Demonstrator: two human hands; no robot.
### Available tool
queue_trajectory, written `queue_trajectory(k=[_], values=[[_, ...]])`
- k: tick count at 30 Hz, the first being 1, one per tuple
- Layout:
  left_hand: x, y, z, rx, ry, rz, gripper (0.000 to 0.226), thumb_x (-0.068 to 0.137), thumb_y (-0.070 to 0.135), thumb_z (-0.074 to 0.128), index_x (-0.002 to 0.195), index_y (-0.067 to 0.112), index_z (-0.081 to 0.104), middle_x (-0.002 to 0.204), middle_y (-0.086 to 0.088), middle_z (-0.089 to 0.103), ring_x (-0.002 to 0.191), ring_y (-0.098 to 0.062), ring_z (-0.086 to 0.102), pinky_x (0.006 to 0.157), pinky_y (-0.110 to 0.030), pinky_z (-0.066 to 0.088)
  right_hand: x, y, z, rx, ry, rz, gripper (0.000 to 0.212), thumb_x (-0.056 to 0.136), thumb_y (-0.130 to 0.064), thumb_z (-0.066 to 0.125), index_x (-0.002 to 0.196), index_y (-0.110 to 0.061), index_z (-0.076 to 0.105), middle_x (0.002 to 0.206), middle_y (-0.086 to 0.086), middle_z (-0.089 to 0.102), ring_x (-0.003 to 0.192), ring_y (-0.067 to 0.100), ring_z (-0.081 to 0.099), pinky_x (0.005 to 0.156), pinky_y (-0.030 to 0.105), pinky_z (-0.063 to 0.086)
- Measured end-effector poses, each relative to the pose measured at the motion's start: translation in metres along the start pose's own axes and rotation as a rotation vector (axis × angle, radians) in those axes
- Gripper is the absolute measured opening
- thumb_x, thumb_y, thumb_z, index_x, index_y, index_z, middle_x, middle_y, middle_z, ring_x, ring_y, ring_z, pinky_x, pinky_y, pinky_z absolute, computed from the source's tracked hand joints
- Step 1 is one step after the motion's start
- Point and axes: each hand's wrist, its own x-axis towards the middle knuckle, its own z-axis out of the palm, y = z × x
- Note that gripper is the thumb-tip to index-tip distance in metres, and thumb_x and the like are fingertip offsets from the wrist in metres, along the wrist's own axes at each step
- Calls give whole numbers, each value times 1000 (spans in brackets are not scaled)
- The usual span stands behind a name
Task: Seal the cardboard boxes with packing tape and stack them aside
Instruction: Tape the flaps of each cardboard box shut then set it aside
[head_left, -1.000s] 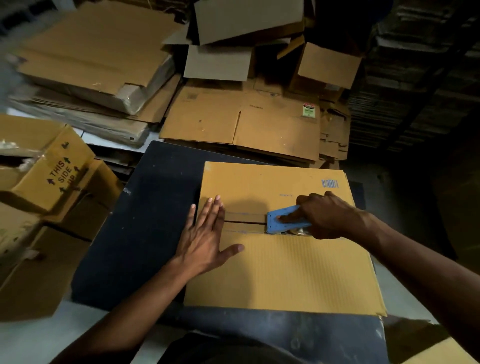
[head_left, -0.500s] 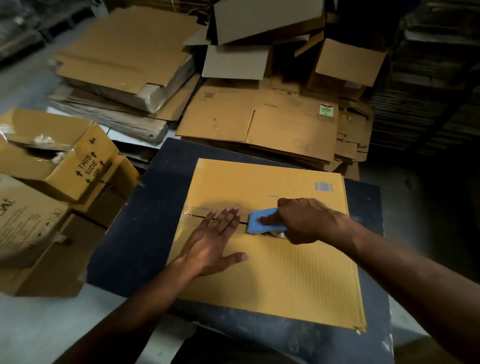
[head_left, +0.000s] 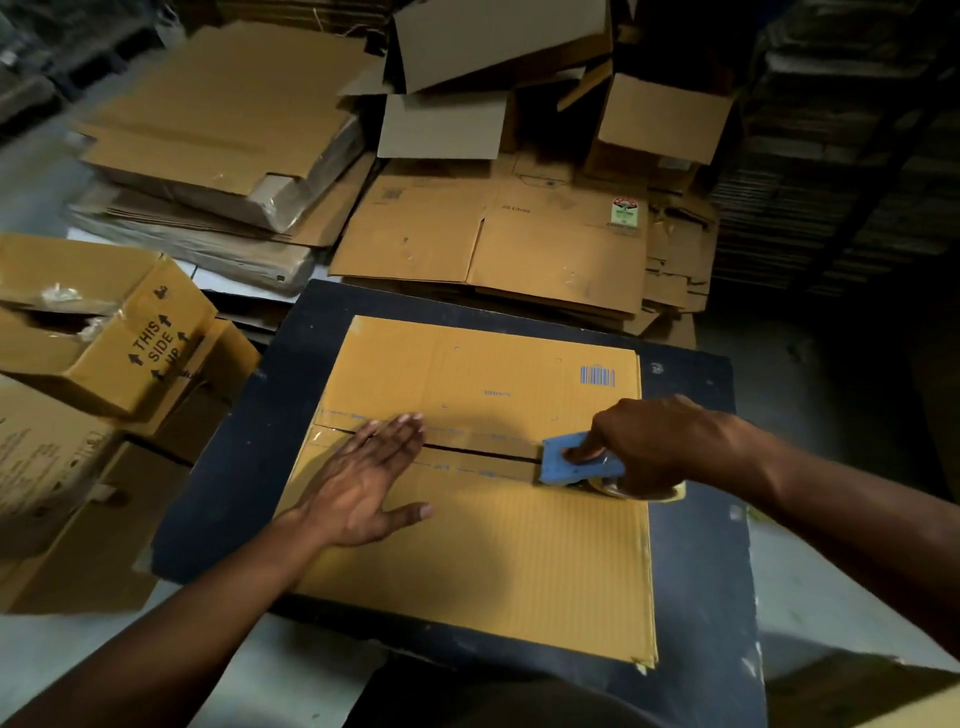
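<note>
Your cardboard box (head_left: 467, 519) lies flat on the dark surface (head_left: 234, 467) in front of you, its two top flaps meeting in a seam (head_left: 483, 453) that runs left to right across the middle. A blue barcode (head_left: 597, 375) is printed near its far right corner.

Your left hand (head_left: 363, 483) lies palm down on the box, its fingers (head_left: 400, 434) straight and close together with the tips over the left part of the seam and the thumb angled out over the near flap. Clear tape (head_left: 337, 431) shows along the seam beside and beyond that hand.

Your right hand (head_left: 654, 447) grips the blue tape dispenser (head_left: 576, 460) at the right end of the seam, near the box's right edge. Its fingers are curled round the dispenser, and the index finger presses down on the blue plate. The roll under your palm is mostly hidden.

To your left sits a pile of assembled boxes, one printed "THIS SIDE UP" (head_left: 156, 348). Beyond the surface lie stacks of flattened cartons (head_left: 493, 244), and further left a wrapped bundle of flat cardboard (head_left: 218, 140). Dark shelving (head_left: 831, 156) stands at the far right.
</note>
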Motion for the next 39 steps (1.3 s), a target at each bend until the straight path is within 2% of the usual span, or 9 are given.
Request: queue_trajectory(k=[6, 10, 13, 18, 22, 29, 34, 36, 39], values=[[1, 18, 8, 63, 104, -48, 112, 90, 89, 33, 165, 10, 8, 173, -6, 1, 160, -23, 4, 126, -50, 6, 1, -6, 18, -58, 117, -24, 61, 96, -32, 65, 151, -47, 43, 124, -1, 58, 108, 22, 62, 85, 38, 49], [26, 86, 3, -36, 47, -58, 115, 89, 92, 25, 164, 9, 2, 172, -6, -6, 159, -25, -6, 125, -51, -6, 3, -2, 17, -48, 123, -71, 57, 97, -35, 62, 151, -45, 44, 125, -1, 59, 109, 23, 61, 89, 39, 53], [57, 142, -3, -72, -84, -4, 115, 87, 93, 15, 161, 11, -17, 166, -4, -29, 155, -20, -27, 124, -48, -22, 4, -5, 18, -61, 130, -55, 52, 96, -38, 63, 147, -39, 52, 122, 2, 61, 107, 26, 64, 88, 41, 55], [62, 149, 1, -110, -73, 26, 112, 90, 91, 14, 160, 11, -23, 167, -2, -30, 152, -13, -33, 127, -41, -14, 1, -5, 12, -74, 97, -30, 51, 95, -41, 63, 145, -36, 53, 125, 4, 63, 106, 28, 66, 85, 42, 57], [58, 144, 11, -119, 5, 48, 109, 92, 89, 19, 163, 14, -16, 170, -1, -23, 155, -11, -27, 128, -40, -8, -14, 1, 2, -39, 41, -5, 57, 93, -32, 68, 146, -39, 51, 129, 0, 64, 109, 25, 65, 75, 33, 48], [61, 148, 9, -96, -60, 31, 106, 91, 90, 19, 162, 20, -19, 166, 6, -31, 152, -9, -32, 126, -38, -12, -44, 33, 25, -27, -4, 28, 57, 94, -30, 70, 147, -39, 51, 130, -4, 63, 115, 19, 63, 87, 34, 53], [70, 177, -3, -38, 9, -63, 113, 86, 93, 9, 164, 12, -5, 168, -5, -22, 158, -22, -18, 125, -49, -9, -44, 37, 32, -11, 11, 24, 56, 96, -30, 69, 148, -34, 50, 136, 0, 62, 120, 24, 62, 94, 40, 55], [83, 207, -10, -38, -43, -12, 118, 80, 97, 4, 162, 14, -16, 163, -3, -34, 155, -21, -29, 125, -51, -14, -44, 37, 29, -14, 32, 14, 51, 96, -29, 69, 145, -27, 55, 134, 2, 65, 117, 25, 64, 92, 40, 56], [94, 242, -3, -200, -36, -51, 124, 77, 102, 17, 161, 20, -22, 163, 3, -36, 154, -15, -30, 126, -45, -14, -47, 41, 29, -6, 59, 12, 44, 96, -29, 68, 139, -21, 59, 125, 5, 68, 110, 27, 67, 91, 44, 58]])
